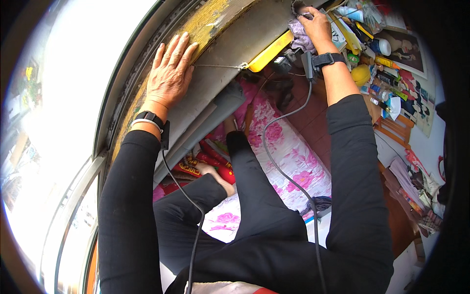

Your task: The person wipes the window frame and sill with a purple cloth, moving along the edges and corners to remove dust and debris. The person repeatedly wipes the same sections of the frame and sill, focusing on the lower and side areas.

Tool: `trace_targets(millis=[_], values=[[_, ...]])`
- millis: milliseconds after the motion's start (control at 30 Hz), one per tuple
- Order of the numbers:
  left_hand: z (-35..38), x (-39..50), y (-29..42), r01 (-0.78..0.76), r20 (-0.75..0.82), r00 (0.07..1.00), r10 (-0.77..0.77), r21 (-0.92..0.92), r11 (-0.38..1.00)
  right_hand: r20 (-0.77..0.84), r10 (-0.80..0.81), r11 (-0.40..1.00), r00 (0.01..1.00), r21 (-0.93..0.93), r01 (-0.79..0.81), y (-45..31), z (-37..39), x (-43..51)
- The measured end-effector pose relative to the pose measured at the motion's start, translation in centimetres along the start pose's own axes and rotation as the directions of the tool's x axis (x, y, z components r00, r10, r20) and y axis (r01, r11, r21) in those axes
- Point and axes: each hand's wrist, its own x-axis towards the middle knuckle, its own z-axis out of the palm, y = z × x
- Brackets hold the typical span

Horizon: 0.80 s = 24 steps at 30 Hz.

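My left hand [172, 69] lies palm down on the wooden window sill [205, 22] with its worn yellow paint, fingers a little apart, holding nothing. At the far end of the sill, my right hand [316, 26] grips a crumpled purple cloth [302, 35], which hangs down in folds. A dark, dirty patch of fabric shows by the right fingertips. Just below the cloth, a yellow plastic strip [270, 51] runs along the sill's inner edge. A thin string [220, 66] is tied to its near end and stretches towards my left hand.
Left of me is a metal window frame [128, 47] with bright light outside. Below me a bed with a pink floral sheet [293, 165] bears my legs and red bedding [216, 158]. A cluttered table [398, 121] stands right. Cables [270, 147] run from both wrists.
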Motion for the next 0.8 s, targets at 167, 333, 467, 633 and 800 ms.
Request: trace_targets(millis=[167,333,467,633,800], values=[[0.1,0.0,-0.1,-0.007,-0.010,1.000,0.007,-0.008,1.000,0.004,0.048,0.999,0.999,0.024,-0.048,-0.6,-0.2,0.0],[0.1,0.0,-0.1,-0.021,-0.026,0.999,0.020,-0.018,1.000,0.042,0.136,0.953,0.990,0.267,-0.142,-2.4,-0.5,-0.6],[0.2,0.0,-0.1,-0.018,-0.012,1.000,0.018,-0.007,1.000,-0.060,0.107,0.966,0.993,0.242,-0.089,-3.4,-0.4,-0.9],[0.1,0.0,-0.1,-0.021,0.010,1.000,0.021,0.005,1.000,-0.041,0.114,0.955,0.993,0.279,-0.098,-3.6,-0.5,-0.9],[-0.1,0.1,0.3,-0.018,0.033,0.999,0.018,0.003,1.000,-0.018,0.116,0.958,0.993,0.267,-0.107,-3.9,-0.7,-0.9]])
